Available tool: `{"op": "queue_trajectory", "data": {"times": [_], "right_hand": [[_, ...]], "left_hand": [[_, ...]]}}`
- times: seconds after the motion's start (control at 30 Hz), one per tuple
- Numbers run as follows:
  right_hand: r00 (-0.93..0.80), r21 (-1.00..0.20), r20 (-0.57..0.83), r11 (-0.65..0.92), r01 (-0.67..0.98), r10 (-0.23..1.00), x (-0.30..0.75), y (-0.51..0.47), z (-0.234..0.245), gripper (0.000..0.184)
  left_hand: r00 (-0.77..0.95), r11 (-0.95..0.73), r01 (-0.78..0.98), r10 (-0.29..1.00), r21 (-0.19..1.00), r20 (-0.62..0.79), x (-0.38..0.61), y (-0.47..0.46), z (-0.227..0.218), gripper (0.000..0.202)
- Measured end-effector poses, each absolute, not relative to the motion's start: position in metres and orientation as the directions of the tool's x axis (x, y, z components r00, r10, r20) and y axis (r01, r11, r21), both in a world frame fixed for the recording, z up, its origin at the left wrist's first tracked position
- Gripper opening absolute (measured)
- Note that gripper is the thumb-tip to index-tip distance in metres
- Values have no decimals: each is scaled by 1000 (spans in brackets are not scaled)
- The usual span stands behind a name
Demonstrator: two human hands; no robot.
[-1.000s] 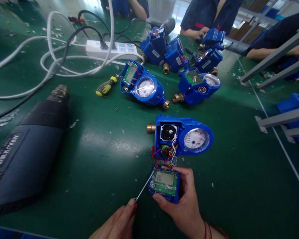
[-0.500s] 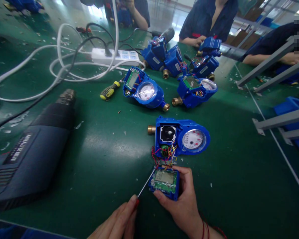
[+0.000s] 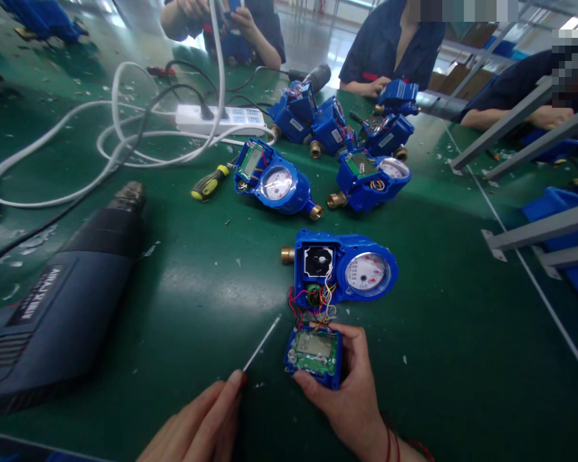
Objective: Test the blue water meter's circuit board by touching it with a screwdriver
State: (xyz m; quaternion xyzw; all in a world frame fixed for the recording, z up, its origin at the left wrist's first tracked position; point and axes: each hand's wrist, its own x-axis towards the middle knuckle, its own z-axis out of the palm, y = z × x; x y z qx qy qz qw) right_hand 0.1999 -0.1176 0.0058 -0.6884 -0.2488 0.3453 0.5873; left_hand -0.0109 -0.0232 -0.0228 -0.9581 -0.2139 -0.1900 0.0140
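Note:
My left hand (image 3: 205,414) is closed on a thin screwdriver (image 3: 262,344) with a metal shaft and a bit of red handle showing. Its tip is apart from the blue-framed circuit board module (image 3: 313,351). That module has a small display and is gripped along its right side by my right hand (image 3: 349,391), thumb at the front. Red, yellow and white wires (image 3: 325,301) run from it to an opened blue water meter (image 3: 347,266) just beyond, which has a round dial and a brass fitting.
A heat gun (image 3: 72,295) lies on the left. Farther back are a yellow-black screwdriver (image 3: 210,183), two opened meters (image 3: 282,183) (image 3: 373,179), a white power strip (image 3: 221,120) with looping cables, and several more meters. Grey metal bars (image 3: 544,228) stand at right; co-workers sit across.
My left hand has drawn the screwdriver back to the left, its tip now away from the module. My right hand keeps its hold. The view has shifted slightly.

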Motion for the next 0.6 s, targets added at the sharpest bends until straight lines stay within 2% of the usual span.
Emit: {"op": "queue_trajectory", "data": {"times": [0.1, 0.17, 0.23, 0.3, 0.37, 0.43, 0.5, 0.53, 0.6], "right_hand": [[634, -981, -182, -179, -70, 752, 200, -118, 6, 61], [638, -984, -168, -171, -57, 751, 200, -118, 6, 61], [643, -986, -151, -163, -41, 751, 200, -118, 6, 61], [650, -988, -125, -156, -11, 750, 200, -118, 6, 60], [654, -989, -105, -150, 14, 749, 200, -116, 5, 59], [658, -989, -99, -145, 16, 747, 199, -115, 4, 58], [668, -991, -96, -133, 4, 738, 198, -115, 4, 58], [674, -992, -96, -129, -1, 733, 197, -116, 5, 58], [680, -990, -103, -144, 4, 726, 199, -117, 9, 56]], "left_hand": [[733, -783, 621, 572, -19, 368, -3, -9, -10, 47], [678, -728, 685, 615, -41, 402, 13, -4, 2, 48], [690, -782, 622, 574, 44, 441, 34, 0, 14, 44], [733, -840, 485, 543, 246, 410, 57, 3, 23, 35], [801, -791, 395, 546, 467, 247, 77, 8, 29, 25], [843, -690, 443, 538, 572, -2, 94, 13, 32, 17], [844, -645, 515, 495, 564, -206, 105, 17, 32, 14], [840, -648, 535, 476, 542, -259, 107, 19, 32, 15], [855, -688, 516, 455, 511, -250, 110, 21, 31, 19]]}}
